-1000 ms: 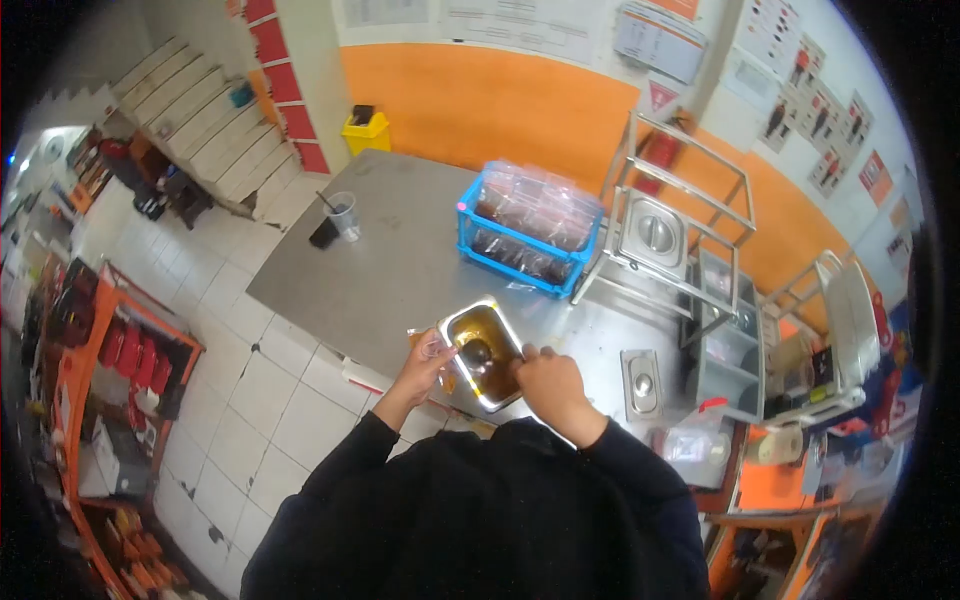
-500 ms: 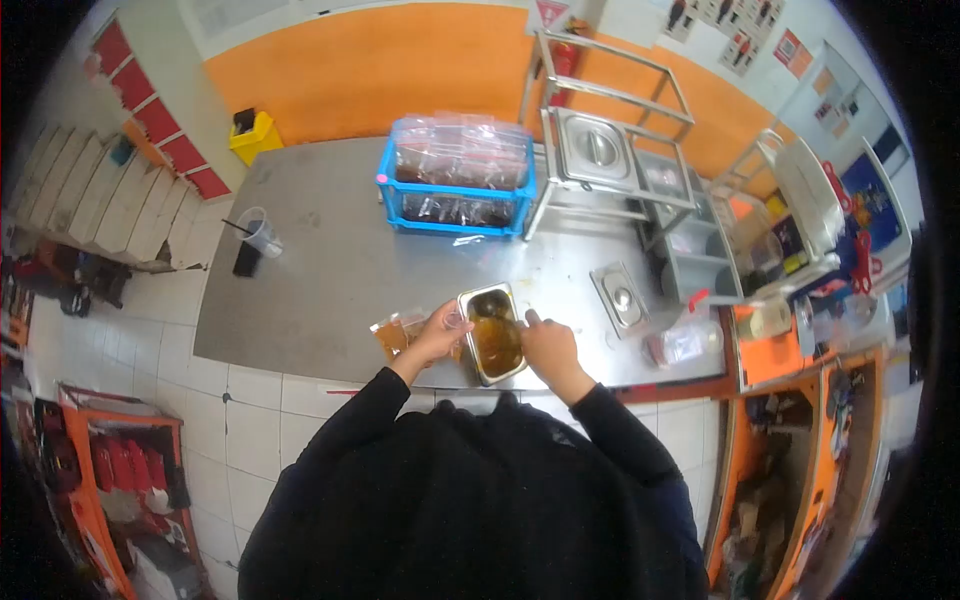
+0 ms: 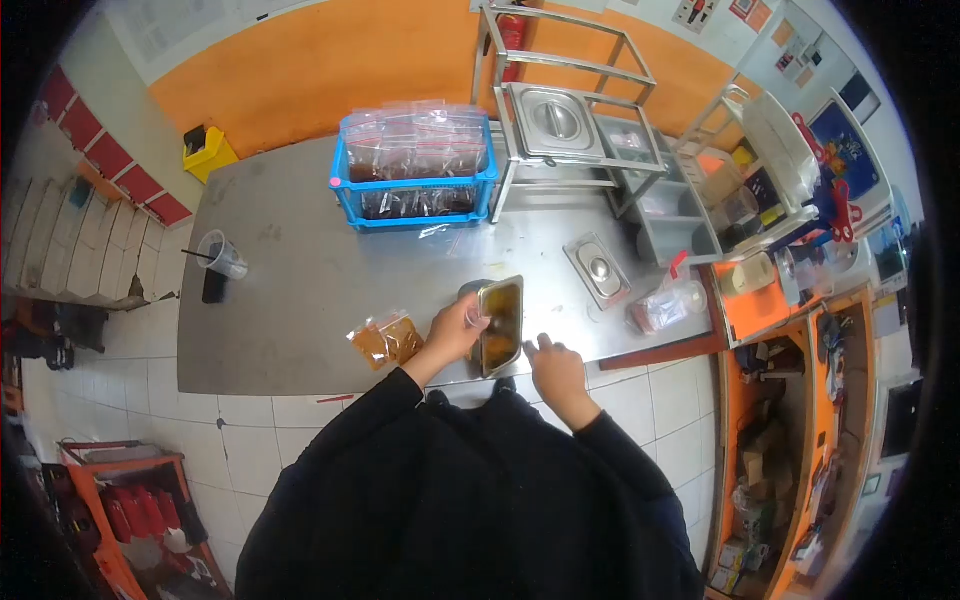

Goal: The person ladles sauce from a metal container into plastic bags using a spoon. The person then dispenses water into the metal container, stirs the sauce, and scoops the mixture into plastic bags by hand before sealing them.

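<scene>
Orange and white walls stand behind a pale tiled floor. A broad steel table fills the middle of the room, its far edge close to the wall. Towards the right of it rises a bare metal frame with a lidded pan set in it, and a grey compartment tray stands just beyond. Left of the frame sits a blue crate packed with clear bags of dark contents. A loose steel lid lies to the right; a clear cup is near the left edge.

Over the near edge, the person holds up a steel pan, tilted, with yellowish-brown residue inside. The left hand is closed on its left side, a small clear item at the fingers. The right hand, fingers bent, is just beside the pan's other rim; whether it grips anything cannot be told. Brown-filled sachets lie left of the left hand.
</scene>
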Demonstrator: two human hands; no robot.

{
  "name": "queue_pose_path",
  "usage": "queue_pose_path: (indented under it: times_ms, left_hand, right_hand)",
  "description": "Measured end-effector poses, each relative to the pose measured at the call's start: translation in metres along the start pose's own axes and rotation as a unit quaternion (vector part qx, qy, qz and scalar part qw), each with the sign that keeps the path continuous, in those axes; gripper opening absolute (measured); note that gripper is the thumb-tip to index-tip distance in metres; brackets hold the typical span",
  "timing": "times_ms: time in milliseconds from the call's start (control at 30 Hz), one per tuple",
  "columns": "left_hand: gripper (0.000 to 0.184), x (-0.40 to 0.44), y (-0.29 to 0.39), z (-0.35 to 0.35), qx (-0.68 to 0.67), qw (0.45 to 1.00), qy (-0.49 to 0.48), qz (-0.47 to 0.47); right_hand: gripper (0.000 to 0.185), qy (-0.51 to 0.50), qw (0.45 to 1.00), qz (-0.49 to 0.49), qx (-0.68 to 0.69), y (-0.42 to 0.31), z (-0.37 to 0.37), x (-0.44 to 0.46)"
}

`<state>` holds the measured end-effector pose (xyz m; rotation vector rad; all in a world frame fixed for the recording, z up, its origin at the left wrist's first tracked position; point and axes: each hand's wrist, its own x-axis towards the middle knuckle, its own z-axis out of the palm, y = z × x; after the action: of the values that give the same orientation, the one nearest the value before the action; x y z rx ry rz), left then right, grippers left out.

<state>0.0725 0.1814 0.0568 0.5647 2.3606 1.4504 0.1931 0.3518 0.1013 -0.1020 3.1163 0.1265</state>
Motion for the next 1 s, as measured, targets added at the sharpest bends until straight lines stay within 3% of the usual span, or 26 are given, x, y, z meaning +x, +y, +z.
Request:
queue_pose_path:
  times_ms: [33, 100, 233, 467, 533, 700, 833, 1000]
  left_hand:
    - [0.025, 0.001, -0.001, 0.001, 0.028, 0.999, 0.014, 0.028]
    - [0.032, 0.005, 0.003, 0.000, 0.030, 0.999, -0.016, -0.004]
    - [0.037, 0.011, 0.014, 0.002, 0.056, 0.998, -0.036, 0.001]
    - [0.025, 0.017, 0.015, 0.009, 0.084, 0.996, -0.011, 0.035]
    - [0.025, 0.019, 0.012, 0.009, 0.096, 0.995, -0.027, 0.030]
    - [0.026, 0.016, 0.011, 0.012, 0.087, 0.995, -0.020, 0.048]
    - [0.027, 0.008, 0.007, 0.015, 0.085, 0.994, 0.003, 0.073]
    - [0.029, 0.005, 0.006, 0.012, 0.077, 0.995, -0.001, 0.066]
  right_hand:
    - [0.015, 0.034, 0.999, -0.004, -0.018, 0.000, -0.007, 0.006]
    - [0.017, 0.101, 0.993, -0.011, -0.055, 0.001, -0.021, 0.021]
    - [0.009, 0.027, 0.998, 0.008, -0.058, -0.004, -0.015, 0.036]
    - [0.015, -0.048, 0.996, 0.046, 0.058, 0.015, -0.019, -0.010]
    - [0.016, -0.012, 0.996, 0.081, 0.043, 0.020, -0.030, -0.002]
    - [0.017, -0.018, 0.997, 0.051, 0.059, 0.015, -0.008, -0.006]
    - [0.017, -0.072, 0.993, 0.041, 0.086, 0.005, 0.005, -0.026]
    - [0.019, 0.007, 0.993, 0.086, 0.080, 0.007, -0.017, -0.016]
